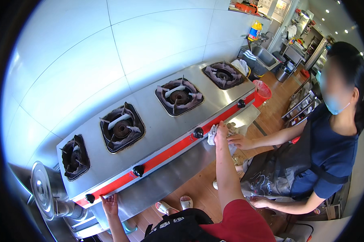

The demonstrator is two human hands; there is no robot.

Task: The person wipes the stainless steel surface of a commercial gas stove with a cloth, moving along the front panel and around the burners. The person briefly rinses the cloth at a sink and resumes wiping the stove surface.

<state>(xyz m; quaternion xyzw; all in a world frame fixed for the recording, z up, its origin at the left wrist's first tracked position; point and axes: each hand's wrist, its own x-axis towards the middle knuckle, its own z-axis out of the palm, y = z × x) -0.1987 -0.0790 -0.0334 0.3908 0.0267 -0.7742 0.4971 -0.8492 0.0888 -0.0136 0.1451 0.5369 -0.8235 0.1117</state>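
A stainless steel gas stove (157, 133) with several burners and a red front strip (167, 156) runs in front of me. My right hand (221, 133) holds a light-coloured cloth (212, 135) against the stove's front edge, just right of a black control knob (198, 132). Beside it is a co-worker's hand (240, 142), near the cloth. My left hand (110, 204) has its fingers apart at the lower edge of the red strip, right of the leftmost knob (90, 198), with nothing in it.
A co-worker in an apron (275, 172) stands close on my right. A lidded metal pot (42, 190) stands at the stove's left end, a red bucket (263, 93) at its right end. Behind the bucket is a steel sink (265, 57). White tiles line the back wall.
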